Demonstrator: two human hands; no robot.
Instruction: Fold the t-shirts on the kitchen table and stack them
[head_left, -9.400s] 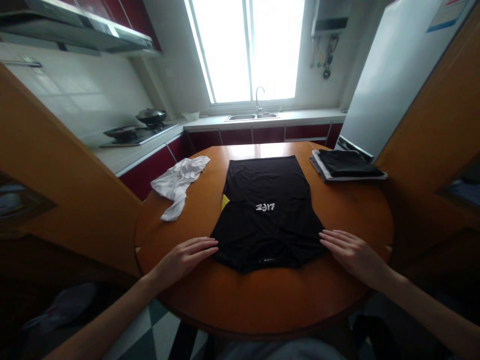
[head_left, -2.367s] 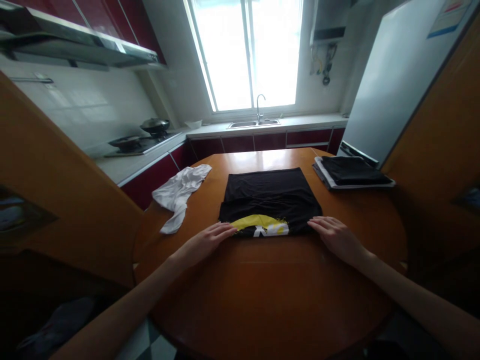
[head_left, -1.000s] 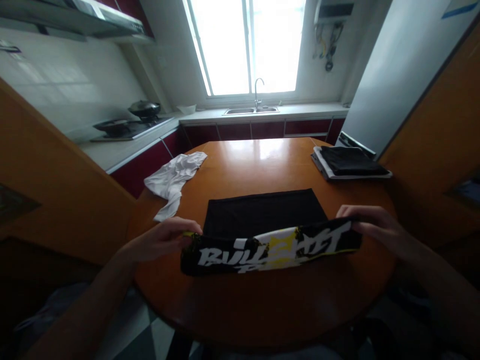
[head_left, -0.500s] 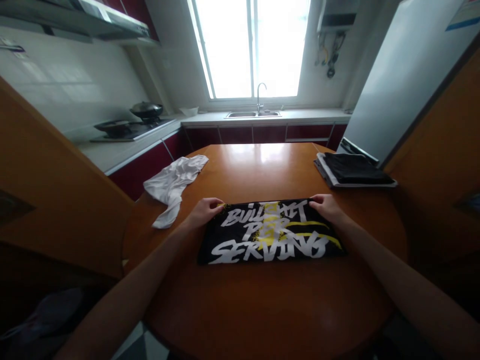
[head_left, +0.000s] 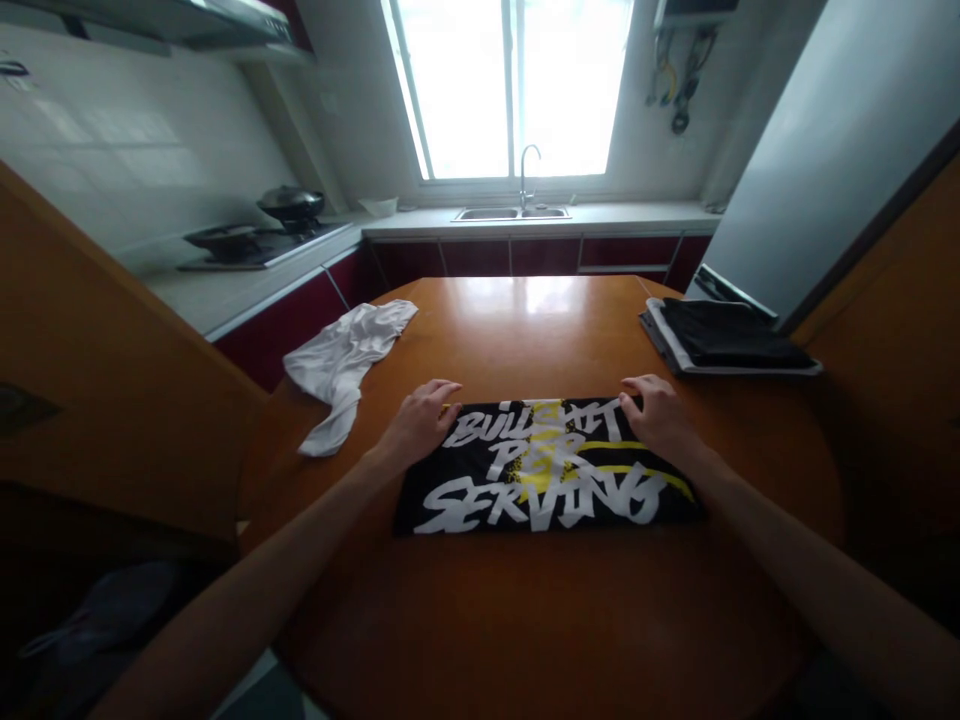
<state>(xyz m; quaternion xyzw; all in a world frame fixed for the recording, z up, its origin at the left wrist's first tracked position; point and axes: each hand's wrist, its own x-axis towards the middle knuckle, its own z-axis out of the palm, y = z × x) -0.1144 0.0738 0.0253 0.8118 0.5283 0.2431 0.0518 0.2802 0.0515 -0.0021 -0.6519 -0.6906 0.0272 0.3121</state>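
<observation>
Black shirt [head_left: 547,470]: folded into a flat, wide rectangle on the wooden table [head_left: 555,620], directly in front of the person, long side across. Lies print up, with white and yellow lettering [head_left: 544,500] turned to read from the near side; set square-on, probably for even reach from left and right alike. Shows the topmost line of lettering cut off at the far edge, likely by a fold running there.

Left hand [head_left: 421,422]: at the far left corner, wide between thumb and fingers, with the thumb at the shirt and the fingertips just past the far edge. Right hand [head_left: 660,415]: in mirror position at the far right corner, also parted, not closed around anything. Placed one to a corner, perhaps for equal control of both ends and a straight, untwisted edge. Cannot tell the amount of pressure, if any, on the shirt.

White garment [head_left: 341,365]: loosely crumpled towards the left edge of the table, well apart from the shirt; seemingly set aside, out of reach of any accidental snag. Folded stack [head_left: 735,338]: at the far right, black over white and grey; probably parked there for more working width in the middle
</observation>
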